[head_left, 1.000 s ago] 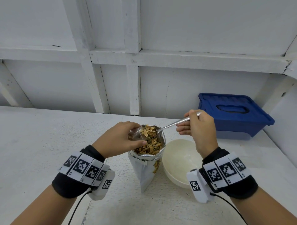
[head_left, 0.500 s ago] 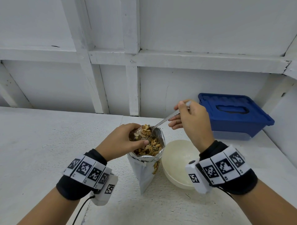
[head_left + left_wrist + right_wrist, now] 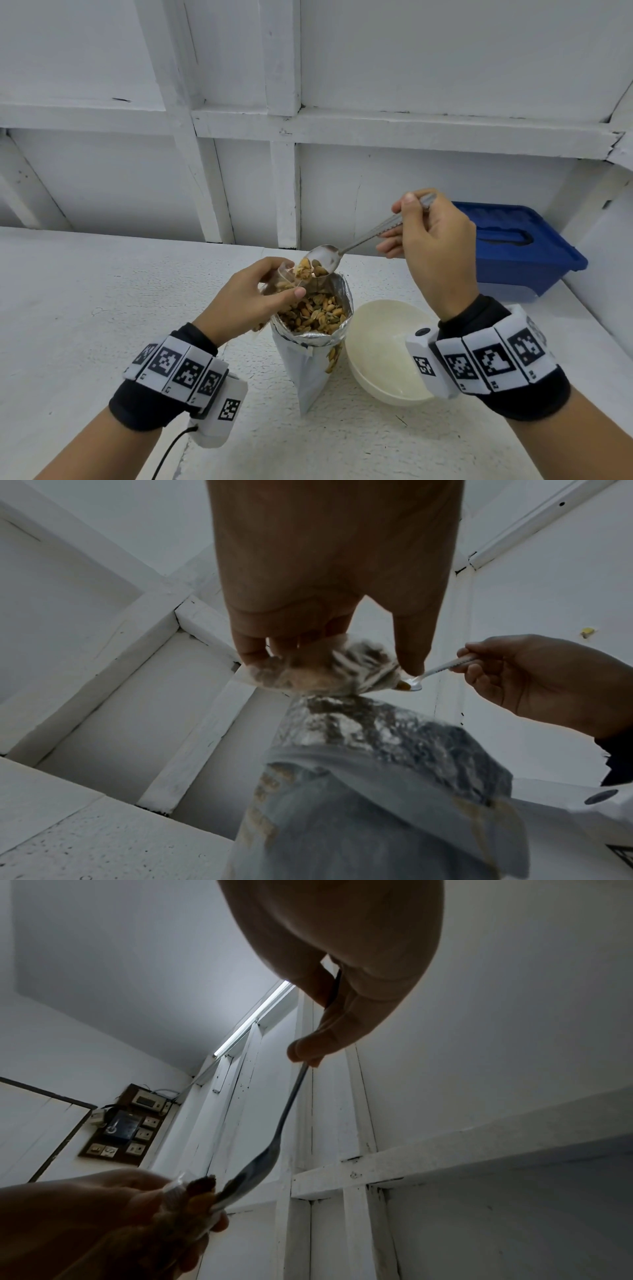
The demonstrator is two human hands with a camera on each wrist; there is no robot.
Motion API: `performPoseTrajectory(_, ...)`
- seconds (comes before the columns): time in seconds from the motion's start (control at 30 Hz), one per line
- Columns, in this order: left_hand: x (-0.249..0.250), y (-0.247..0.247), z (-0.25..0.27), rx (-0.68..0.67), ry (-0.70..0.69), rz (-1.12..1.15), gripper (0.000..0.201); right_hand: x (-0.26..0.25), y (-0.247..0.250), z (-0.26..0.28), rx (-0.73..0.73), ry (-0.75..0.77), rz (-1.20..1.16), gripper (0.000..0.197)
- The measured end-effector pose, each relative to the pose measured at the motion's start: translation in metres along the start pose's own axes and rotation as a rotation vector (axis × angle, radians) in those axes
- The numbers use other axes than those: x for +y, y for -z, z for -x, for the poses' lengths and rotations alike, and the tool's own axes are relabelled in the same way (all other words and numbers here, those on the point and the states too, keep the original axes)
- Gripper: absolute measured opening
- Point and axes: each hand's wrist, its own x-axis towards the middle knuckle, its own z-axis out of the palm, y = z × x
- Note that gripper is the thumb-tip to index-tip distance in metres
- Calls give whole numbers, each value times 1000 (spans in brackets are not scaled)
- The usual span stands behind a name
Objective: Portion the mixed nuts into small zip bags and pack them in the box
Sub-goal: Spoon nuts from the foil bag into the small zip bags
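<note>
Clear plastic zip bag (image 3: 281, 281), small and part-filled with nuts, held mouth-up just above the near-left rim of the foil pouch (image 3: 313, 346). Pinched open by the left hand (image 3: 246, 301), thumb on the near side and fingers curled round the far side, most likely so that the mouth stays wide and anything dropped falls back into the pouch. Seen from the left wrist as a crumpled clear bundle between thumb and fingers.

Steel spoon (image 3: 323, 261) tipped down at the bag's mouth, bowl touching or almost touching its edge, with a few nuts (image 3: 310, 269) sliding off the tip. Handle gripped high by the right hand (image 3: 431, 246), thumb and curled fingers closed round it, wrist raised to steepen the pour. Judged mid-portion: a spoonful going in, bag not yet sealed.

Pouch standing upright at centre on the white table (image 3: 85, 308), top rolled down to show silver lining, still well stocked with nuts. Cream bowl (image 3: 383, 353) just right of the pouch, apparently empty. Blue box (image 3: 524, 253) far right against the wall, lid on, well apart from the hands; no bags visibly packed yet, contents hidden. Next: keep the bag mouth steady under the spoon, since a narrow opening spills easily.
</note>
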Motion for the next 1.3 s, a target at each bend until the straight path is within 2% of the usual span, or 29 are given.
performPoseTrajectory(0.1,1,-1,0,5,-1,28,47,-4,-5,4,-38,58,-15,21)
performPoseTrajectory(0.23,4,-5,-1,1,-21,25,43,-9,-16,12,-138,168,-28,17)
performPoseTrajectory(0.4,3,-2,-1,19,-48,56,44,-13,-21,14,-232,313,-69,19)
performPoseTrajectory(0.53,0,3,0,44,-48,84,42,-12,-9,7,-186,367,-128,23)
performPoseTrajectory(0.67,-5,9,4,125,-33,123,44,-1,3,3,-58,298,-112,15)
performPoseTrajectory(0.83,-8,9,4,294,-50,264,42,32,-9,26,-210,289,93,21)
performPoseTrajectory(0.97,-8,5,3,272,-25,297,44,48,-21,46,-287,307,165,26)
performPoseTrajectory(1.03,-8,3,2,246,-15,260,39,50,-25,52,-289,283,192,29)
performPoseTrajectory(1.13,-6,1,2,210,7,226,28,50,-28,58,-279,160,168,25)
performPoseTrajectory(1.23,-2,0,2,184,17,199,27,47,-27,60,-268,-7,120,15)
performPoseTrajectory(1.3,-1,-1,2,165,23,186,26,44,-27,60,-248,-132,63,17)
